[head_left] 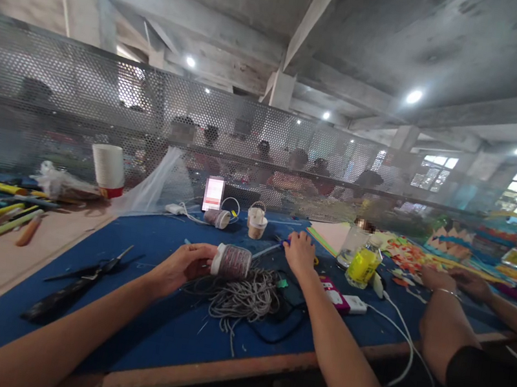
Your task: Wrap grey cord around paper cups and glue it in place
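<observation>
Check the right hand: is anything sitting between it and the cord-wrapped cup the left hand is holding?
Nothing solid. The left hand grips the cord-wrapped cup, and the right hand rests on the blue table beyond it. Between them lies only a thin blue stick; the loose grey cord pile lies nearer, below the cup.

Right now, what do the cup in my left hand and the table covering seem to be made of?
The cup in the left hand looks like white paper or thin plastic, wrapped in matte grey cord; which one is unclear. The table covering seems blue felt-like fabric: flat, no shine, lint on it.
</observation>
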{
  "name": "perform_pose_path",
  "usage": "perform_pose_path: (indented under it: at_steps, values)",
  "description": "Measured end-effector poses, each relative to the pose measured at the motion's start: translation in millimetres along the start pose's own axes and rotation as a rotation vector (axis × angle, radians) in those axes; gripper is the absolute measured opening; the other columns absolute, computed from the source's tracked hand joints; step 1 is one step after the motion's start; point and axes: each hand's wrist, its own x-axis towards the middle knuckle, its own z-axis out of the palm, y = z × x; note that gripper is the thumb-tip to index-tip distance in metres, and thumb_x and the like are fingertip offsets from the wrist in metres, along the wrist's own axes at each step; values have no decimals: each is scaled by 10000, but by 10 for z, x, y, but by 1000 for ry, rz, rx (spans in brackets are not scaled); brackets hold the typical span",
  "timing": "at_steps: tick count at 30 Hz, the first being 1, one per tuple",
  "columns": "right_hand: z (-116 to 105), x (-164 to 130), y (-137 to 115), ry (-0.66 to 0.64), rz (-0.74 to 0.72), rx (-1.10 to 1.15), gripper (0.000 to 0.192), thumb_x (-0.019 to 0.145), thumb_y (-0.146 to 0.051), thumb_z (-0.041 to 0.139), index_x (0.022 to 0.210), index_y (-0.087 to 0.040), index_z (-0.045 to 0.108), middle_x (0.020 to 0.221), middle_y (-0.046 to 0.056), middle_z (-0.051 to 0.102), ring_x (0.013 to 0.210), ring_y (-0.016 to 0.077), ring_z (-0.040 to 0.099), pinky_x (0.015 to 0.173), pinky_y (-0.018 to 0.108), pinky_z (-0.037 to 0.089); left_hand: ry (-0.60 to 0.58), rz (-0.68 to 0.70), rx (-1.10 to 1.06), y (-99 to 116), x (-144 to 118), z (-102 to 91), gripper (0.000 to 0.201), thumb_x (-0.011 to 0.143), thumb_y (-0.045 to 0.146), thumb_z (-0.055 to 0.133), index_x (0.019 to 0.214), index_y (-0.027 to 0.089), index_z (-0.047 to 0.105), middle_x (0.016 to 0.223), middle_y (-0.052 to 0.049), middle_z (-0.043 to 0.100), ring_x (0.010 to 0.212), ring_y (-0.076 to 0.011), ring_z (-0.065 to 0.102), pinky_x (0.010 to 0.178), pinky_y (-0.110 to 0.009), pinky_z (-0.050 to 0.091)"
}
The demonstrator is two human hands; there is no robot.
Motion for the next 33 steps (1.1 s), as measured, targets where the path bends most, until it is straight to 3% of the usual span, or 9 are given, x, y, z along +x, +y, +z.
perform_pose_path:
  at_steps: [2,5,8,15,26,33]
  values:
    - [-39,-15,-170,-17,-187,312,221,900,-308,489,981,-168,640,1069,108,597,1043,205,539,930,351,396,-10,-1,18,6,-10,21,234,729,280,713,906,127,723,840,-74,711,757,-160,630,764,-267,485]
    - [-91,-101,-458,-271,-440,811,313,911,-395,470,1076,-186,634,1062,64,637,967,161,587,865,285,443,0,-17,53,6,-20,52,200,724,287,721,850,132,725,804,-61,707,708,-139,622,744,-251,477]
    - [-119,-223,-655,-459,-513,985,339,877,-433,528,1087,-194,648,1091,52,651,989,164,593,865,273,444,23,-28,79,5,-31,73,199,716,300,728,829,136,724,797,-61,706,693,-143,619,725,-254,471]
    - [-95,-300,-693,-515,-418,1010,270,801,-394,632,882,-140,672,836,27,668,783,141,601,746,245,453,-33,-5,134,-3,-49,110,168,738,293,708,791,134,718,775,-55,697,698,-149,611,737,-268,455]
    - [-16,-353,-758,-308,-442,969,244,834,-379,586,873,-146,648,838,33,662,756,129,604,738,244,467,-60,18,167,8,-66,156,138,738,276,706,763,142,717,762,-46,681,700,-150,592,731,-269,448]
    - [-2,-368,-774,-290,-452,882,248,847,-387,567,856,-150,643,859,39,666,778,131,604,752,244,465,-54,18,184,8,-82,147,136,733,269,704,782,144,722,777,-49,684,735,-161,597,754,-277,447]
